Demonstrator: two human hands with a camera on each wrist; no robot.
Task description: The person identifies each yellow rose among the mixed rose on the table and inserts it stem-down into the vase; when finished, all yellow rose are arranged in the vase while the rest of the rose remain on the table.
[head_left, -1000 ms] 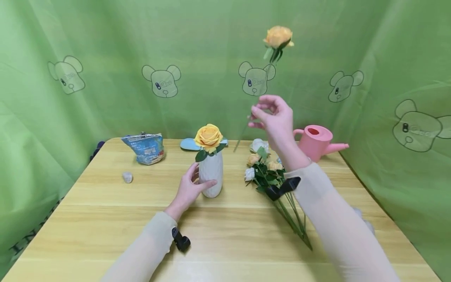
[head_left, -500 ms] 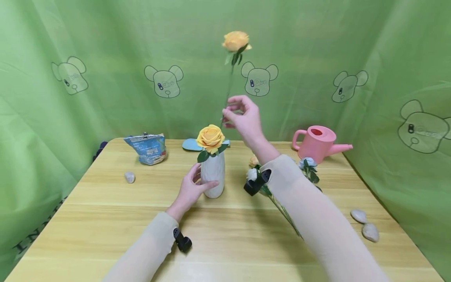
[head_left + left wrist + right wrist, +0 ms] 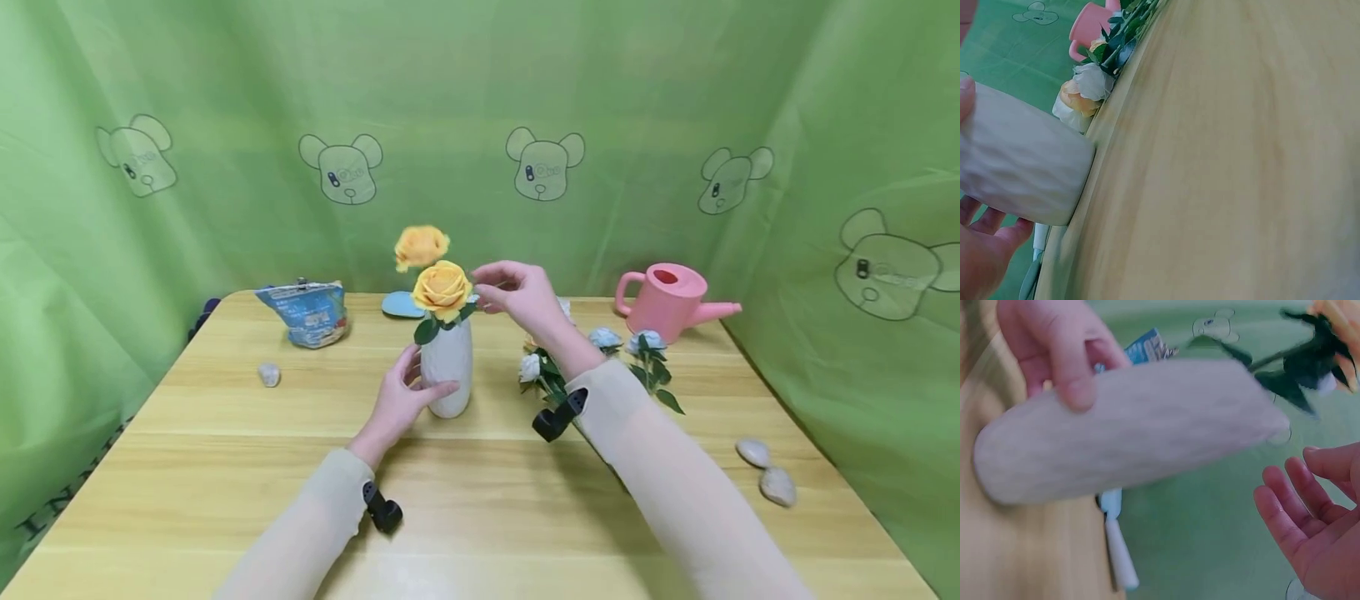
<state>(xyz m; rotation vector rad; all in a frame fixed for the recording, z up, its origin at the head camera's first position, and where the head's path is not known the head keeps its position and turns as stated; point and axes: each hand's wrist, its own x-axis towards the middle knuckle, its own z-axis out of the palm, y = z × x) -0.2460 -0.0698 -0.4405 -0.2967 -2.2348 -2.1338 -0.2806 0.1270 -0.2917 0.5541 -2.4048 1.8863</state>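
Matt white ribbed ceramic vase (image 3: 447, 372); smooth pale wooden table (image 3: 480, 508); glossy pink plastic watering can (image 3: 667, 302); thin green cloth backdrop (image 3: 225, 100).

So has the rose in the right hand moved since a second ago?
Yes. The second rose has come down and left, from above the bear prints to the vase mouth.

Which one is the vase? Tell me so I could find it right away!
Look at the middle of the light wooden table in front of the green curtain. There stands a white ribbed vase, upright, with the person's left hand gripping its side. It is the only thing on the table with orange roses sticking up out of its top; the other flowers lie flat beside it.
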